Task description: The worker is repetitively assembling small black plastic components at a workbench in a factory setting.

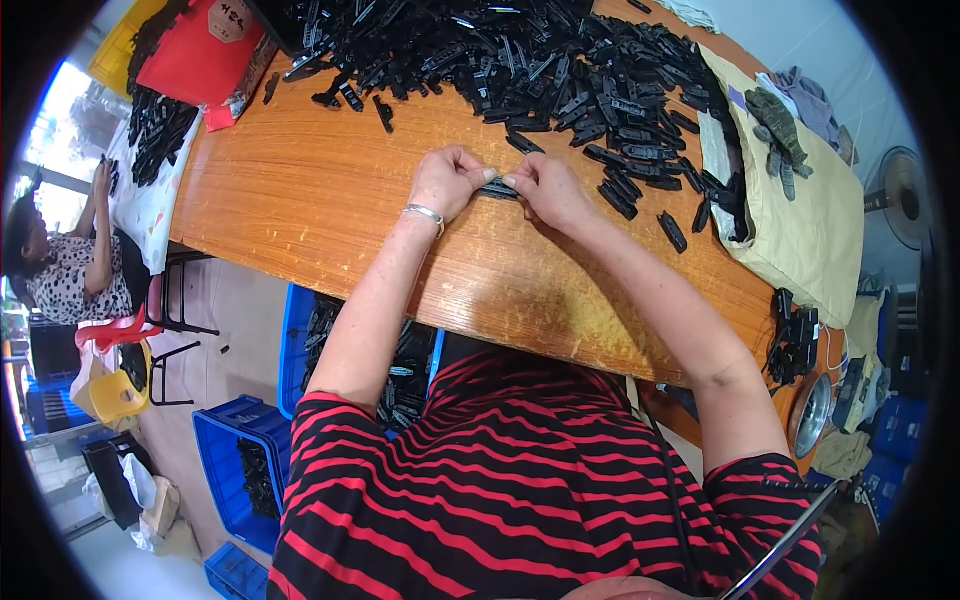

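Observation:
Between my two hands is a small, narrow black plastic part [499,188], held just above or on the wooden table [330,200]. My left hand [449,183] pinches its left end with thumb and fingers. At the other end, my right hand [549,192] grips it the same way, thumb toward the middle. The fingers cover much of the part, so its exact kind is hidden. Just beyond my hands lies a large heap of similar black parts [500,60], with a loose one [523,143] close to my right fingertips.
A tan sack [800,210] with a grey glove [777,130] on it stands at the right. Far left are a red bag [205,55] and a co-worker [75,260] seated at another table. Blue crates [235,470] with black parts sit below the table's front edge.

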Demonstrator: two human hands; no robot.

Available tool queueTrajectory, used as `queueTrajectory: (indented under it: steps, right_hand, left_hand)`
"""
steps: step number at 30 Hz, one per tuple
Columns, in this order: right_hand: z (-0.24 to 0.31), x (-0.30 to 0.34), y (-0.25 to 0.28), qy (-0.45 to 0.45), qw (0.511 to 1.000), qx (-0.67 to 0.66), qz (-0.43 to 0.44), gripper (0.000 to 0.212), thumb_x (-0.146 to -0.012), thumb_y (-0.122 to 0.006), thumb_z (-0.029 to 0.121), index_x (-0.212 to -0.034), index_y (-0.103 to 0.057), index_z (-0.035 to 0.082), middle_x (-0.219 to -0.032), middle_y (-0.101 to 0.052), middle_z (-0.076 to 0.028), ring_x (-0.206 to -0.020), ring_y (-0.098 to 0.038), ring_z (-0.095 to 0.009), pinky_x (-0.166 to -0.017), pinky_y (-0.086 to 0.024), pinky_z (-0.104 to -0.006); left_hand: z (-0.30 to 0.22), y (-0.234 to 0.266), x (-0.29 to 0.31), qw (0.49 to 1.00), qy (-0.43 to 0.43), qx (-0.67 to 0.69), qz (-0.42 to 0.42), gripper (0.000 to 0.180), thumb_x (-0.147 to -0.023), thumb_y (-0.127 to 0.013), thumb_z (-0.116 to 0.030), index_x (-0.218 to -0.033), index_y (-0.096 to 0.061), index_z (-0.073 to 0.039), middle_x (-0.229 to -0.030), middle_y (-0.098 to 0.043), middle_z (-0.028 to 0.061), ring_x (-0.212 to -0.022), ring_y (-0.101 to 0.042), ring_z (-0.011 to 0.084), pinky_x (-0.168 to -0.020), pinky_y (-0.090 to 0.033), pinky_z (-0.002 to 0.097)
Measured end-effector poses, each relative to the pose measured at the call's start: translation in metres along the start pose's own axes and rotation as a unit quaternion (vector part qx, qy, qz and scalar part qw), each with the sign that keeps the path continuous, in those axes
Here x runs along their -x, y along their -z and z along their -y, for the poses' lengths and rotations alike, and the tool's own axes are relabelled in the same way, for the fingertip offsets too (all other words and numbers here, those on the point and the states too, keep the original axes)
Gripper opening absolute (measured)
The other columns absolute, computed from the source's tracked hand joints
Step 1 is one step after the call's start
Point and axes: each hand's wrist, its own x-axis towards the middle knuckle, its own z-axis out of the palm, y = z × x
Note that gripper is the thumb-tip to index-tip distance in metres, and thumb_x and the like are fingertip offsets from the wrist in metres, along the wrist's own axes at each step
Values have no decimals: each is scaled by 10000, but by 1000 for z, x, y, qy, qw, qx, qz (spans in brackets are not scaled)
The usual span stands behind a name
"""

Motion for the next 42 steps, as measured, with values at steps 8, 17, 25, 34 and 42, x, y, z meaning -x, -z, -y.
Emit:
queueTrajectory:
  steps: [8, 17, 25, 34, 42]
  right_hand:
    - [7, -6, 11, -53, 994, 74, 63, 255, -899, -680, 221, -826, -521, 35, -585, -555, -35, -444, -516, -126, -378, -386, -299]
    - [29, -13, 23, -78, 978, 146, 130, 346, -876, -700, 291, -719, -575, 8, -568, -609, -95, -465, -595, -211, -469, -486, -364]
    - [0, 11, 13, 183, 966, 172, -62, 235, -834, -697, 257, -821, -602, 42, -749, -651, -165, -711, -634, -363, -641, -483, -450]
    - [7, 42, 22, 301, 934, 184, -54, 237, -874, -664, 241, -977, -581, 45, -819, -635, -166, -764, -635, -357, -637, -480, -427]
    - [23, 57, 7, 274, 946, 168, 49, 245, -887, -626, 279, -972, -598, 51, -844, -620, -146, -783, -618, -344, -682, -484, -426]
  left_hand:
    - [5, -5, 2, 999, -8, -34, -12, 244, -783, -797, -181, -803, -606, -30, -723, -627, 36, -663, -554, 121, -638, -480, 291]
    - [4, -8, 2, 987, -51, -147, -48, 254, -797, -774, -215, -899, -613, -46, -791, -653, 82, -742, -621, 209, -712, -502, 335]
    - [25, -9, 21, 994, -95, 0, -52, 343, -858, -723, -206, -1090, -619, 24, -940, -649, 97, -854, -616, 179, -748, -506, 296]
    - [2, 2, 58, 988, -74, 133, 13, 208, -860, -718, -102, -1008, -616, 2, -802, -624, -6, -655, -543, 46, -563, -437, 192]
    - [1, 25, 89, 979, -104, 174, -26, 224, -835, -721, -57, -1021, -615, 6, -815, -626, 12, -676, -555, 62, -603, -461, 204]
